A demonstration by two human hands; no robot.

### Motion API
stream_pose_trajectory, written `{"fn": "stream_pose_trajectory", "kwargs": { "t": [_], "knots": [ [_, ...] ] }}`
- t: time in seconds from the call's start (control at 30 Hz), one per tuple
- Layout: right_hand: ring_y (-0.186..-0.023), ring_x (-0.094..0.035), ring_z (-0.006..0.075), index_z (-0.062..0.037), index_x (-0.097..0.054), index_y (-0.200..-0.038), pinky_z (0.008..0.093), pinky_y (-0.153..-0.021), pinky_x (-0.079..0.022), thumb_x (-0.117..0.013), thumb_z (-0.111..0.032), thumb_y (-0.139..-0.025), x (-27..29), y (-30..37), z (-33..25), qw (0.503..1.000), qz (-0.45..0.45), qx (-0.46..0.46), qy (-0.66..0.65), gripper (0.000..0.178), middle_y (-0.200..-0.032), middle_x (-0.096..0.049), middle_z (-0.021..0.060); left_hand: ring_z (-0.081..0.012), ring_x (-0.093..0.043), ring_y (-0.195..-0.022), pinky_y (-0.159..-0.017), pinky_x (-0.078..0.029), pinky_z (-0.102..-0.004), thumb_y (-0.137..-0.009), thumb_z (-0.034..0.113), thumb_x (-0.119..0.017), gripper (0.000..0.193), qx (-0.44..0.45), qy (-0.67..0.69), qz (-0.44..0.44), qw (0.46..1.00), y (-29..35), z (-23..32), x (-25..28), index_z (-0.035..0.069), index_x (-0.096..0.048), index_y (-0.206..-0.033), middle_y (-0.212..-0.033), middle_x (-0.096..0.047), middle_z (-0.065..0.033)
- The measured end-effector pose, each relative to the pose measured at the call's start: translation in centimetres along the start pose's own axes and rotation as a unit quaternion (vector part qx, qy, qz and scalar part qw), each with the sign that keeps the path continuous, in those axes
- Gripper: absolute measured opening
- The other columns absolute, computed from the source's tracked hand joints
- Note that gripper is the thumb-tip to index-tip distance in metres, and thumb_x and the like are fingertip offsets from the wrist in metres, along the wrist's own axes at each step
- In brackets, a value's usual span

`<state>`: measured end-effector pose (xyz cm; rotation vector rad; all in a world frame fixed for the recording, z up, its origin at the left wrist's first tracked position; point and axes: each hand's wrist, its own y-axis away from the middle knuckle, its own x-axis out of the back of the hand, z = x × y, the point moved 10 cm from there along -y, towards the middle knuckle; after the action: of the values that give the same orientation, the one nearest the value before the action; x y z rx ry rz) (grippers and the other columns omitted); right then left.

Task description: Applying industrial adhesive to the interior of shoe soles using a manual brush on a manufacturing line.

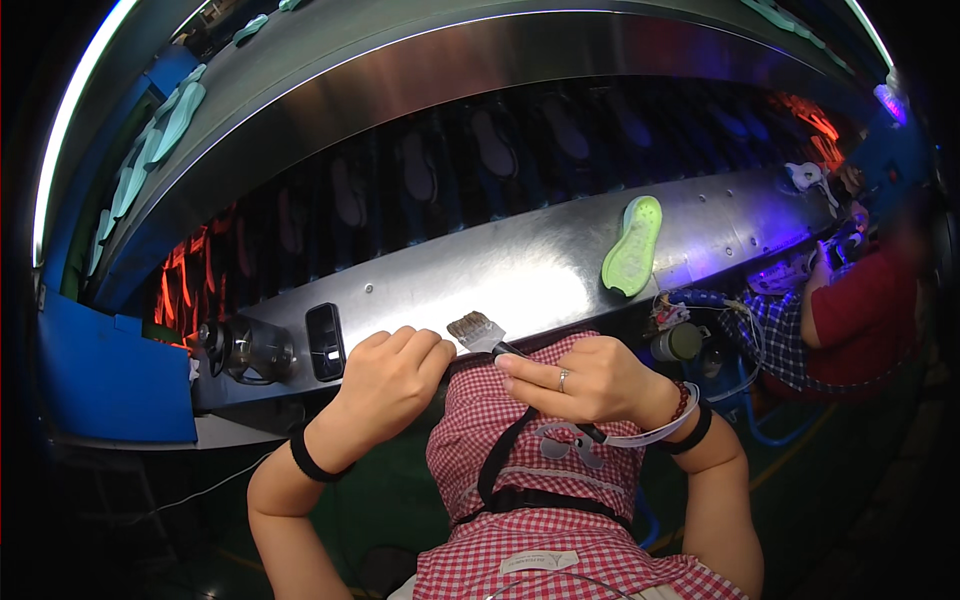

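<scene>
In my right hand [590, 378] is a flat brush [478, 331] with a dark handle, a metal band and brown bristles. The bristles point left, over the front edge of the metal worktop [440, 270]. My left hand [392, 378] is closed just left of the bristles, its fingers curled under; what they hold, if anything, is hidden. A lime-green shoe sole [632, 246] lies on the worktop, beyond my right hand and apart from it.
A black tray [325, 343] and a clear jug [252, 350] stand at the left. Behind the worktop runs a dark row of soles [420, 168]; pale green soles [178, 122] lie on the upper belt. A co-worker in a red top [865, 310] sits at the right near a round container [684, 342].
</scene>
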<state>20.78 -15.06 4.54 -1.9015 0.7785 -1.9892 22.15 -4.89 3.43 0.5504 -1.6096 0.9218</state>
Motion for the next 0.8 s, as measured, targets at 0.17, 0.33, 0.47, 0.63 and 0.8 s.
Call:
{"fn": "stream_pose_trajectory", "kwargs": {
  "t": [0.17,0.33,0.47,0.63,0.8],
  "knots": [
    [-0.043,-0.047,0.0045,-0.0093,-0.065,-0.082,0.0183,-0.041,-0.035,-0.060,-0.011,-0.071,0.5,0.3,0.6,1.000,0.006,-0.012,0.016,0.013,-0.105,-0.064,0.0051,-0.0132,-0.054,-0.066,-0.054,-0.040,-0.0249,-0.068,0.014,-0.057,0.015,0.020,0.003,-0.026,0.999,1.2,-0.7,-0.3,0.008,-0.058,-0.082,-0.075,-0.055,-0.0003],
    [-0.043,-0.046,0.0042,-0.0094,-0.065,-0.082,0.0182,-0.041,-0.035,-0.059,-0.011,-0.071,0.3,0.2,0.2,1.000,0.010,0.002,0.012,0.012,-0.105,-0.064,0.0050,-0.0172,-0.056,-0.062,-0.052,-0.043,-0.0277,-0.068,0.008,-0.063,0.011,0.069,0.106,0.090,0.988,0.7,-1.9,1.4,0.007,-0.058,-0.078,-0.072,-0.057,-0.0021],
    [-0.042,-0.045,0.0040,-0.0091,-0.065,-0.080,0.0180,-0.041,-0.034,-0.059,-0.010,-0.070,0.2,-0.2,-0.4,1.000,0.008,0.005,0.008,0.012,-0.105,-0.064,0.0047,-0.0187,-0.057,-0.061,-0.051,-0.045,-0.0288,-0.067,0.007,-0.067,0.013,0.077,0.159,0.148,0.973,-0.4,-1.7,2.0,0.007,-0.059,-0.077,-0.071,-0.058,-0.0028],
    [-0.042,-0.044,0.0040,-0.0086,-0.065,-0.079,0.0178,-0.041,-0.034,-0.059,-0.011,-0.069,0.3,-0.5,-1.0,1.000,0.004,0.024,0.014,0.011,-0.104,-0.064,0.0048,-0.0172,-0.056,-0.062,-0.052,-0.045,-0.0276,-0.067,0.009,-0.068,0.014,0.056,0.164,0.160,0.972,-1.5,-1.1,1.8,0.008,-0.060,-0.079,-0.072,-0.058,-0.0015],
    [-0.042,-0.044,0.0040,-0.0082,-0.065,-0.079,0.0178,-0.040,-0.034,-0.059,-0.011,-0.070,0.3,-0.4,-1.1,0.999,-0.003,0.029,0.015,0.011,-0.103,-0.065,0.0052,-0.0177,-0.057,-0.061,-0.051,-0.045,-0.0278,-0.068,0.010,-0.069,0.012,0.053,0.164,0.133,0.976,-2.1,-0.7,1.4,0.008,-0.062,-0.078,-0.071,-0.060,-0.0018]
  ]
}}
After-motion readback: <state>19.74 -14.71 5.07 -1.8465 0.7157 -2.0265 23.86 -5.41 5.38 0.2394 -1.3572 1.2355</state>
